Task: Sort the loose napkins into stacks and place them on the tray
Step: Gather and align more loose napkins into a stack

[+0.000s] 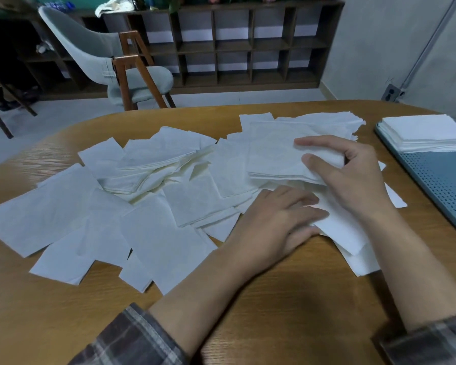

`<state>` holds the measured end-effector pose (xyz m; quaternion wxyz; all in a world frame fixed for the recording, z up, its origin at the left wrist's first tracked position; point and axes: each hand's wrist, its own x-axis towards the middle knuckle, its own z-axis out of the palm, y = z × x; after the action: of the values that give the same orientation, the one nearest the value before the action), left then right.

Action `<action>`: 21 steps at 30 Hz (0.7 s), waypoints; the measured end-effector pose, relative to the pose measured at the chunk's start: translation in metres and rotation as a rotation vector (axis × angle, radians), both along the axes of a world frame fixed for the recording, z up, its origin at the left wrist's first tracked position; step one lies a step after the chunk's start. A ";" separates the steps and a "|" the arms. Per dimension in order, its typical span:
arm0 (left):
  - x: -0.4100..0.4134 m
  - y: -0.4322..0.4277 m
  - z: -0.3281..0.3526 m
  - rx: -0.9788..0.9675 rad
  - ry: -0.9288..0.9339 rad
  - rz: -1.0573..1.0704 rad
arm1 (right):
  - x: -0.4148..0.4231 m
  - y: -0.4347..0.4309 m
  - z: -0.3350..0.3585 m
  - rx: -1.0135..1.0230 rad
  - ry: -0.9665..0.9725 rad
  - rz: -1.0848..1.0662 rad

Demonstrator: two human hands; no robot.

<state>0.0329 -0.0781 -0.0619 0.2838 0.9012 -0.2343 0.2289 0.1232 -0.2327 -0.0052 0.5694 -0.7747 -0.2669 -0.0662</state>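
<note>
- A wooden table point(287, 299) with a rounded far edge stands in a room with a grey chair point(95, 56) and a dark shelf unit point(234, 46) of open compartments along the back wall.
- Loose napkins point(142, 219), white and roughly square, lie overlapping at many angles. Their spread runs left to right across the middle of the table.
- The right hand point(353, 177) pinches the right edge of a small stack point(274, 156) of napkins, thumb on top and fingers curled round the edge. The stack extends to the left of that hand and lies nearly flat on the pile, its near edge running left to right.
- The left hand point(277, 219) rests flat, fingers straight and pointing right, on napkins in front of the small stack and just below the right hand. It grips nothing.
- A blue perforated tray point(437, 185) sits at the table's right edge, near the right hand but apart from it.
- A finished stack point(427, 133) lies on the tray's far end, its edges square to the tray.
- Plaid sleeves point(132, 341) cover both forearms.
</note>
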 end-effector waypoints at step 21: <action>-0.016 0.037 0.043 -0.481 0.200 0.203 | -0.010 0.007 0.007 0.051 0.236 0.087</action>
<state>0.0170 -0.0416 -0.0187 0.4869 0.8449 -0.0524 0.2154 0.1135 -0.2260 0.0018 0.6189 -0.7500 -0.2295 0.0434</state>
